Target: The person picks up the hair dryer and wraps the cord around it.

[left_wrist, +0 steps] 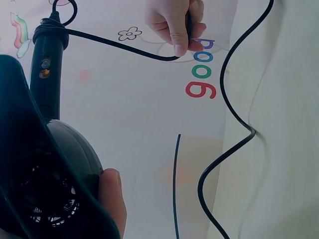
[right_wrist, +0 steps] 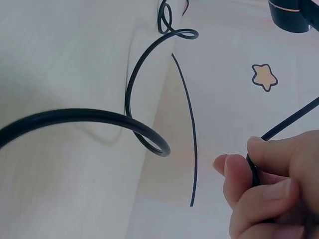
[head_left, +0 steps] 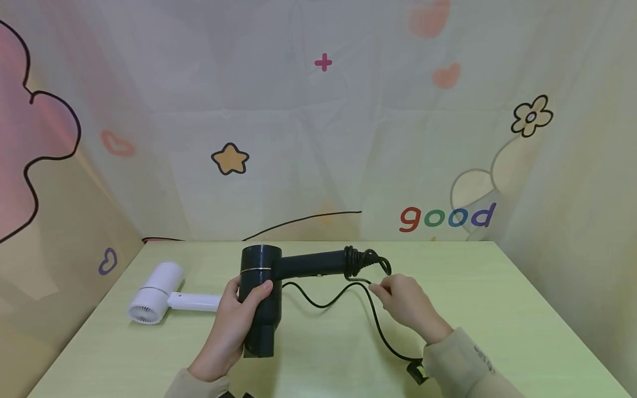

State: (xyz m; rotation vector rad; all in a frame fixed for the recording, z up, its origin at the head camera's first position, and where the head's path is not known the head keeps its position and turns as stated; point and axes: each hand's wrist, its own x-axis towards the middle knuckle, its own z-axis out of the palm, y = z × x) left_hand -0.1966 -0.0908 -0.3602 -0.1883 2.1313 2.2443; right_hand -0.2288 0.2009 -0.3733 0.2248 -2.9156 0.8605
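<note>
A black hair dryer (head_left: pixel 261 309) is held up above the table by my left hand (head_left: pixel 236 326), thumb across the front of its barrel. Its handle (head_left: pixel 311 264) points right, with the power cord (head_left: pixel 353 260) wound round the handle's end. My right hand (head_left: pixel 408 307) pinches the cord a little way off the handle; in the right wrist view the cord (right_wrist: pixel 289 119) runs taut out of the curled fingers (right_wrist: pixel 264 199). The loose part of the cord drops in a wavy line to the plug (head_left: pixel 417 371), by the right sleeve. Most left fingers are hidden behind the barrel.
A white hair dryer (head_left: pixel 156 293) lies on the pale green table (head_left: pixel 497 309) at the left, its handle partly behind my left hand. A printed cloth (head_left: pixel 318 121) hangs along the table's back and sides.
</note>
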